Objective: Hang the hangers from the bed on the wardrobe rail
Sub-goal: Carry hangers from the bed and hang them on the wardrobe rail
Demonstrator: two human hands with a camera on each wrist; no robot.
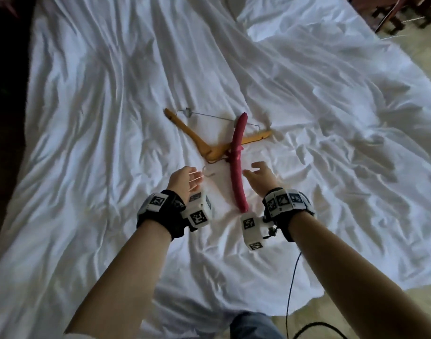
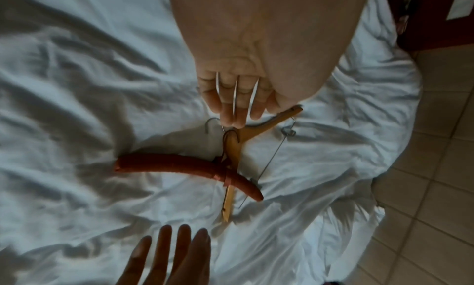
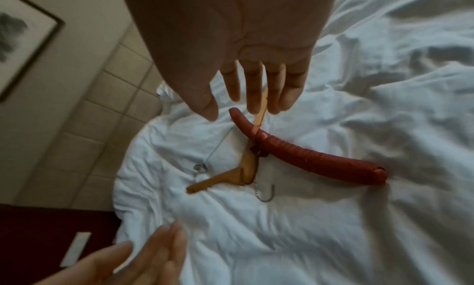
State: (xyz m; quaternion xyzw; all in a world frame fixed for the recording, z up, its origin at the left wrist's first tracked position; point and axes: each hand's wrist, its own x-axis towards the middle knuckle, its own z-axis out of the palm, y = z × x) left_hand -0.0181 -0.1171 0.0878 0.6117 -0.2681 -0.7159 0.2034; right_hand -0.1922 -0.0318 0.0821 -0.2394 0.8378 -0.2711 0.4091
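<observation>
Left hand [image 1: 185,181]: fingers straight, empty, above the sheet near the metal hook [image 3: 266,194].
Right hand [image 1: 261,178]: fingers spread, empty, just beside the red padded hanger [image 1: 237,162].
Hangers: red padded hanger lies across the wooden hanger [image 1: 197,138] on the bed.
Bed sheet [image 1: 99,118]: white, wrinkled.

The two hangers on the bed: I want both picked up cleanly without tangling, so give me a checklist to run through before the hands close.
1. Left hand free: ok, fingers straight, holding nothing.
2. Right hand free: ok, open beside the padded red hanger.
3. Hangers apart: not ok, the red one lies across the wooden hanger with the wire clip bar.
4. Wooden hanger's metal hook reachable: ok, bare on the white sheet, near the left fingertips.
5. Red hanger's hook free: cannot tell, it sits hidden at the crossing.
6. Wardrobe rail in view: not ok, no view shows it.
</observation>
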